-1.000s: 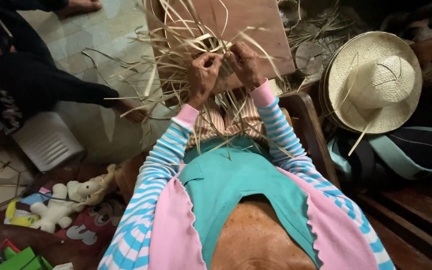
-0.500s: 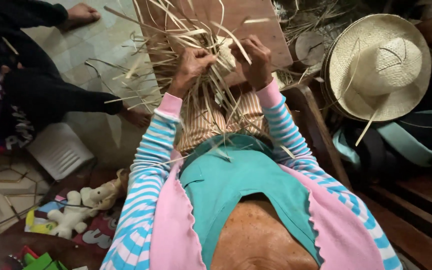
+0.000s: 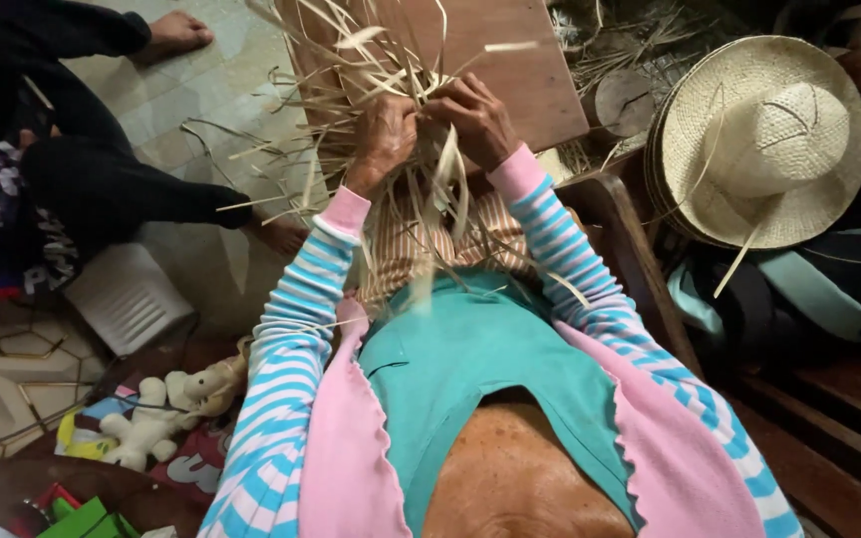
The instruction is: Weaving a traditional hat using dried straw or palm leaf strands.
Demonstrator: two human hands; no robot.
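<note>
Straw filled the middle of my view: a loose bundle of pale straw strips [image 3: 406,90] fanned out above the lap, over a brown board [image 3: 520,70]. My left hand [image 3: 383,134] was closed around a clump of strips, fingers curled tight with the knuckles up. My right hand [image 3: 475,118] sat touching it, also clenched on strips, the two fists pressed together at the centre of the bundle. Longer strips hung down from the hands across a striped cloth [image 3: 421,249] and the teal shirt.

To the right, well apart from the hands, a woven straw hat [image 3: 759,139] leaned against dark things beside the wooden chair arm [image 3: 620,249]. More loose straw lay on the floor behind the board.

On the left another person sat on the tiled floor, dark trouser legs stretched out, one bare foot [image 3: 176,30] near the top and another [image 3: 281,234] just beside my left sleeve. A white ribbed lid [image 3: 127,299] lay below their legs, and a pale plush toy [image 3: 166,413] lay lower down.
</note>
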